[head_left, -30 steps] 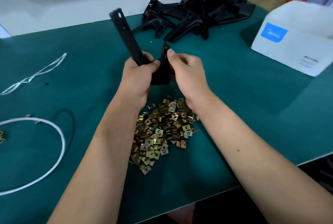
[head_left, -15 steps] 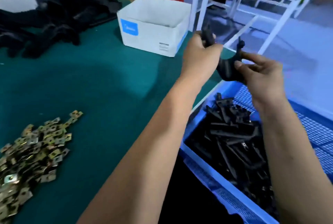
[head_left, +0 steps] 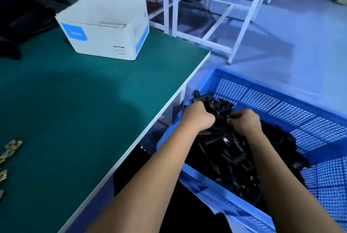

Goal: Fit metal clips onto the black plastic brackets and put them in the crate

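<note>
Brass-coloured metal clips (head_left: 8, 153) lie scattered at the left edge of our green desk (head_left: 78, 101), with a dark heap of unfitted black brackets (head_left: 20, 20) at the far left corner and a white cardboard box (head_left: 105, 26) further along the far edge. Beyond the desk's right edge, lower down, sits the blue perforated crate (head_left: 281, 101), already piled with finished brackets (head_left: 231, 157).

Both our hands are down inside the crate, over its far left corner. Our left hand (head_left: 199, 115) has its fingers curled round one end of the black plastic bracket (head_left: 216, 107); our right hand (head_left: 244, 123) pinches the other end, though we cannot make out the fingertips clearly against the dark plastic. The bracket's long axis seems to run roughly from the far left towards the near right, spanning the two grips, and it looks to be resting on, or just above, the pile beneath it.

We judge the step to be the set-down: the bracket lies directly under both hands, so release needs only the fingers loosening. Neither hand is nearer; the left is closer to the desk and the clips for the next piece.
</note>
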Action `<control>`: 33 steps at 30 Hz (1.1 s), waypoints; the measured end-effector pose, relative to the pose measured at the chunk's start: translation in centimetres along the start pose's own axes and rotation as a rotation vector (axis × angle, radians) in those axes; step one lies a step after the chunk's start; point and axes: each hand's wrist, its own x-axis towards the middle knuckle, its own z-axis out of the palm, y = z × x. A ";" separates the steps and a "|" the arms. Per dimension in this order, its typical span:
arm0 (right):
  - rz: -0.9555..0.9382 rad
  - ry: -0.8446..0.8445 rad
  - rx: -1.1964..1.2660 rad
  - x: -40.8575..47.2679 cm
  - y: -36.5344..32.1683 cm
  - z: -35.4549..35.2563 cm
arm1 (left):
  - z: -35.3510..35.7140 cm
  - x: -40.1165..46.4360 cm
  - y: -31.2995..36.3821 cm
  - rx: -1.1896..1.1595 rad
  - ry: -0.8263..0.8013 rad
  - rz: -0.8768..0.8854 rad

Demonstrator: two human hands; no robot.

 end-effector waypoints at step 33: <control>-0.519 -0.972 0.768 -24.0 -57.1 20.6 | -40.7 -10.1 -30.4 -0.249 0.889 -0.268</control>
